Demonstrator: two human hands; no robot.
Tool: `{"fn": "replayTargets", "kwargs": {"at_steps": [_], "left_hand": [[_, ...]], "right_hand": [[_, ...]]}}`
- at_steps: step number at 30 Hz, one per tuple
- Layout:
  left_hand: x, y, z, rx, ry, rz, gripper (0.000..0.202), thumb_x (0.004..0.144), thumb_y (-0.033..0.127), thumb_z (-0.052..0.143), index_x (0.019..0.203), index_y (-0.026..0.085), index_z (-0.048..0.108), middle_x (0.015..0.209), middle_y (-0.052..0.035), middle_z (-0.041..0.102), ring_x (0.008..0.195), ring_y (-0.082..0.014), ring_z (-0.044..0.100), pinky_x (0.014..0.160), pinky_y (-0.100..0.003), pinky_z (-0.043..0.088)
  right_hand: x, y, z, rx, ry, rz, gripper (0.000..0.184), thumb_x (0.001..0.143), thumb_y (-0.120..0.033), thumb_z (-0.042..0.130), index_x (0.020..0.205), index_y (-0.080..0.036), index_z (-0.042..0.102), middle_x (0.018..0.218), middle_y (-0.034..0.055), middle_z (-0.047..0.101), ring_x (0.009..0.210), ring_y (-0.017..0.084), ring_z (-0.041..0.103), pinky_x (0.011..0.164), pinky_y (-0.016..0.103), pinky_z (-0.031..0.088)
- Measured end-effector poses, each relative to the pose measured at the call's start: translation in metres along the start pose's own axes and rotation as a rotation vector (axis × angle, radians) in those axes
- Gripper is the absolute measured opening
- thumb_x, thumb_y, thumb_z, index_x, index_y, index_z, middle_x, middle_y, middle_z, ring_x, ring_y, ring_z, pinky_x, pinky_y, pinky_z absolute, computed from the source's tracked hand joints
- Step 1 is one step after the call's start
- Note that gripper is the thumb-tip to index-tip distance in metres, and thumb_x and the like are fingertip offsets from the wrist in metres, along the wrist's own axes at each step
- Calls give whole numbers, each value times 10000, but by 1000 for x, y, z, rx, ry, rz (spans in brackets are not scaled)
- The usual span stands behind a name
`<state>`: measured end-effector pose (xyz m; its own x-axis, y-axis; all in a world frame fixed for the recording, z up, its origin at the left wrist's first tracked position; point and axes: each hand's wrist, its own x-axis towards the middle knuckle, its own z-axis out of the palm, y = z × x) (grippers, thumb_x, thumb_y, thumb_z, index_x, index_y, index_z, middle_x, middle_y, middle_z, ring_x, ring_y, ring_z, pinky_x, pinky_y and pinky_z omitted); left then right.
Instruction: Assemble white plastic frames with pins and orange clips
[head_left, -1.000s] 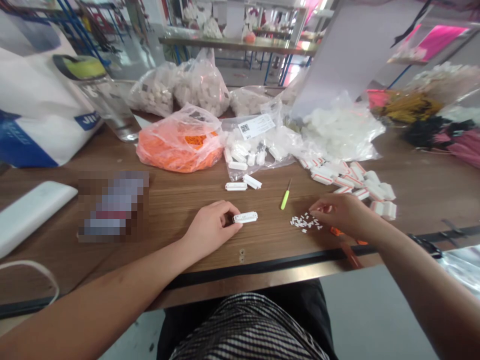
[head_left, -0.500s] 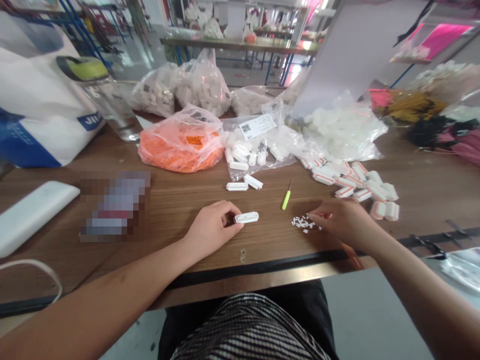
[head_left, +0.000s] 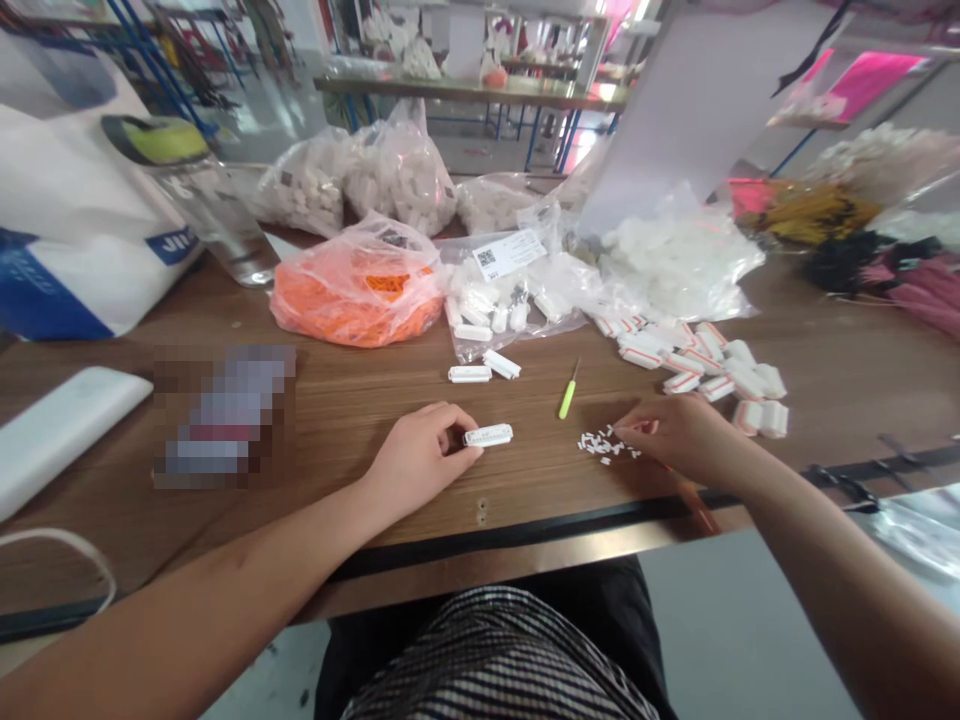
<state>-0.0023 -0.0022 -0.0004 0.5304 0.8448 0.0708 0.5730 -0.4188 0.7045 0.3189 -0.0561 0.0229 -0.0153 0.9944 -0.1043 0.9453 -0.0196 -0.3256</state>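
Against the left hand, a white slotted plastic strip

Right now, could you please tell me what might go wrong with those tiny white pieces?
The tiny white pieces lie loose on the wooden table by the right hand, so a slip could scatter them, possibly toward the table's nearby edge. The white plastic strip in the left hand might also slip.

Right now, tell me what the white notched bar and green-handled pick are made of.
The white notched bar looks like moulded plastic, smooth with crisp edges. The green-handled pick seems glossy plastic, its thin tip perhaps metal; too small to tell.
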Motion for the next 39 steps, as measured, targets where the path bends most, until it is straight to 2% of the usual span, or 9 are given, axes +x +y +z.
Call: {"fn": "replayTargets", "kwargs": {"at_steps": [9,12,15,18,22,27,33,39], "left_hand": [[-1,1,-1,22,-9,20,97,767,217,682,860,208,656,688,42,552,549,-98,461,556,-237,360],[-2,0,-1,24,-15,33,95,770,220,679,862,209,656,680,44,546,551,-97,460,555,-234,356],[-2,1,-2,21,-26,40,96,778,230,673,870,208,661,673,42,542,560,-101,464,558,-234,357],[-1,2,-3,31,-27,39,98,777,229,676,871,205,664,665,41,539,568,-107,467,564,-239,360],[0,4,-4,47,-28,28,91,778,230,677,864,205,665,645,45,530,571,-112,473,567,-240,362],[0,4,-4,46,-33,41,98,785,231,673,879,205,666,652,42,536,561,-109,469,559,-236,360],[-1,3,-3,52,-28,55,93,792,238,675,880,207,663,654,39,539,564,-111,471,565,-239,367],[-1,4,-3,50,-32,41,97,790,237,680,879,205,662,657,41,539,565,-112,474,567,-241,366]], "right_hand": [[0,-6,-5,-24,23,-35,171,749,-249,568,672,-248,721,668,-20,738,633,166,681,572,271,483],[2,-4,-7,0,39,-52,166,757,-252,570,768,-247,736,669,-19,733,603,152,667,551,259,479],[5,-2,-7,27,4,-103,197,794,-289,560,829,-248,749,735,-6,745,639,153,672,576,261,490],[10,-1,-8,31,-43,-137,198,792,-304,567,779,-224,747,750,12,742,673,164,675,623,275,506],[13,1,-9,28,-55,-64,165,760,-281,592,718,-223,740,687,1,731,629,166,659,591,276,494],[12,16,-5,155,-58,10,187,776,-336,605,737,-245,764,686,-5,743,600,157,646,548,274,493],[11,18,-2,163,4,2,170,758,-329,626,741,-239,769,705,10,752,617,173,655,584,303,519],[10,13,-2,146,-13,7,178,766,-321,610,745,-237,766,750,14,760,658,181,662,629,310,519]]}}
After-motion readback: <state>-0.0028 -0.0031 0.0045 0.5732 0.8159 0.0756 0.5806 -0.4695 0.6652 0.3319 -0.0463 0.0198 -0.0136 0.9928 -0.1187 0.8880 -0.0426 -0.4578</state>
